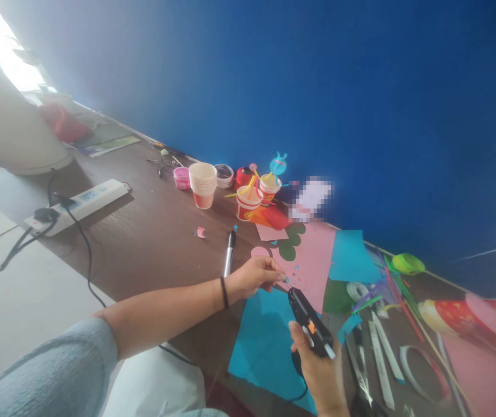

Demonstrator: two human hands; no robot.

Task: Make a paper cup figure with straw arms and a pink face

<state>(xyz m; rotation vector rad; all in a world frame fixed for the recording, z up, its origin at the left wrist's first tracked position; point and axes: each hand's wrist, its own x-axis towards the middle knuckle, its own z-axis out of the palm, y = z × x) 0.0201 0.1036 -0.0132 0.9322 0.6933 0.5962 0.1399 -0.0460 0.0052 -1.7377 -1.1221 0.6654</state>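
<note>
My left hand (pixel 258 275), with a black band at the wrist, pinches a tiny blue piece of paper (pixel 287 280) between thumb and fingertips. Wrapped in my right hand (pixel 323 373) is a black hot glue gun (pixel 306 318) with an orange switch. Its nozzle points up and left, close to the blue piece; whether they touch I cannot tell. Below both hands lies a blue paper sheet (pixel 254 347). Behind them is a pink sheet (pixel 315 255) with small scraps and dark green cut-outs (pixel 289 250). A black-capped marker (pixel 229 255) lies beside my left wrist.
A white power strip (pixel 89 202) with plugged cords sits at left. Stacked paper cups (pixel 203 185) and two decorated cups (pixel 248 207) stand toward the blue wall (pixel 274 69). Scissors (pixel 363 376), a cutter (pixel 380 365), tape rings and pipe cleaners (pixel 397 284) crowd the right.
</note>
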